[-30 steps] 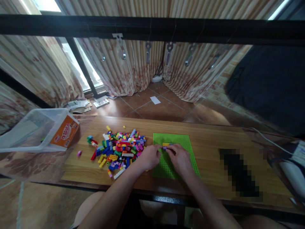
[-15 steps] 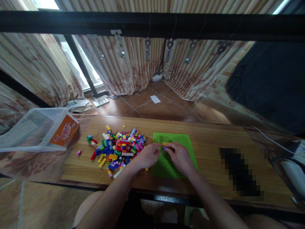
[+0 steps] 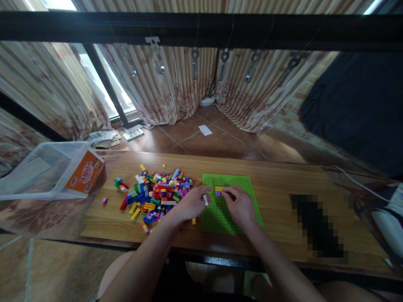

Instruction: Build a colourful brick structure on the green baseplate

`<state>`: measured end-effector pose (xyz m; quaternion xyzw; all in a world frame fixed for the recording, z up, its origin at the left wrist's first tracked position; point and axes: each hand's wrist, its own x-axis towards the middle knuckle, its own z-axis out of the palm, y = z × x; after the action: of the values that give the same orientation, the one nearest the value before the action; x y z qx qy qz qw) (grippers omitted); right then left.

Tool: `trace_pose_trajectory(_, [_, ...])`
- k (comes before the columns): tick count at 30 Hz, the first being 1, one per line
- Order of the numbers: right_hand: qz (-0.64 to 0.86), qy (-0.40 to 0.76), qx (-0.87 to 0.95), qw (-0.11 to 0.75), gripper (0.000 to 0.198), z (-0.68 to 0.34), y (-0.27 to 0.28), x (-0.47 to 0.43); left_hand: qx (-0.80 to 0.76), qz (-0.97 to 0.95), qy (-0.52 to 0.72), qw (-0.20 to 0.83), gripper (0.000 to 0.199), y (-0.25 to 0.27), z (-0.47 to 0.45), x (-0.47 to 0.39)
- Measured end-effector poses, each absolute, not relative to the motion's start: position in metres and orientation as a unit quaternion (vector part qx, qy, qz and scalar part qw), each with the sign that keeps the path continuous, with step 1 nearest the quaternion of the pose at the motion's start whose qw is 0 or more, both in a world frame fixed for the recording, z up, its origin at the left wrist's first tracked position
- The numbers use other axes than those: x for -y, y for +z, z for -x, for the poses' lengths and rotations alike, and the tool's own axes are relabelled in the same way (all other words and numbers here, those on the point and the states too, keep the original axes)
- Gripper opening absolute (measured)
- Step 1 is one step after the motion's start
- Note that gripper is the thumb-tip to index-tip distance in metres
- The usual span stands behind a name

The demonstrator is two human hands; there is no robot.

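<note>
A green studded baseplate [image 3: 233, 224] lies on the wooden table. On its upper left part sit a yellow brick [image 3: 218, 188] and, against its near side, a purple brick [image 3: 218, 193]. My right hand [image 3: 241, 206] is over the plate, fingers bent and drawn together, their tips at the right side of these bricks; whether anything is between them is hidden. Over the plate's left edge, my left hand [image 3: 194, 204] is closed on a white brick [image 3: 205, 200] that pokes out below its fingers.
Left of the plate spreads a heap of mixed bricks [image 3: 154, 195]. A loose pink brick [image 3: 104, 201] lies farther left, near a clear plastic bin [image 3: 59, 195] with an orange label. A pixelated dark patch [image 3: 317, 226] covers something at the right. A dark bar [image 3: 201, 31] crosses beyond the table.
My right fingertips have shifted slightly right, uncovering the yellow and purple bricks. My left hand has drawn back a little to the left, and the white brick now shows in it.
</note>
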<state>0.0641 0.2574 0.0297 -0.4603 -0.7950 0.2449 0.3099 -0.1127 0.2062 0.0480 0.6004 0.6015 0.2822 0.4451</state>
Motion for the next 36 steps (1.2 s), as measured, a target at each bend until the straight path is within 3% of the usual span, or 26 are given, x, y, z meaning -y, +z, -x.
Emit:
trace_pose_trajectory(4, [0.447, 0.273, 0.790, 0.318, 0.017, -0.065, 0.026, -0.255, -0.645, -0.614, 0.247, 0.383, 0.034, 0.063, 0.120, -0.204])
trace_pose_trajectory(15, [0.438, 0.270, 0.806, 0.294, 0.018, -0.063, 0.019, -0.258, -0.701, -0.670, 0.104, 0.222, 0.025, 0.081, 0.137, -0.192])
trace_pose_trajectory(19, [0.443, 0.268, 0.792, 0.325, 0.020, -0.068, 0.022, -0.261, -0.701, -0.680, 0.111, 0.184, 0.024, 0.079, 0.126, -0.194])
trace_pose_trajectory(23, [0.480, 0.200, 0.767, 0.377, 0.024, -0.076, 0.027, -0.271, -0.706, -0.660, 0.170, 0.192, 0.029, 0.065, 0.108, -0.202])
trace_pose_trajectory(30, [0.508, 0.160, 0.791, 0.300, 0.025, -0.071, 0.022, -0.271, -0.736, -0.565, 0.263, 0.264, 0.028, 0.043, 0.084, -0.220])
trace_pose_trajectory(36, [0.540, 0.168, 0.771, 0.294, 0.023, -0.063, 0.013, -0.262, -0.731, -0.538, 0.307, 0.285, 0.023, 0.032, 0.080, -0.229])
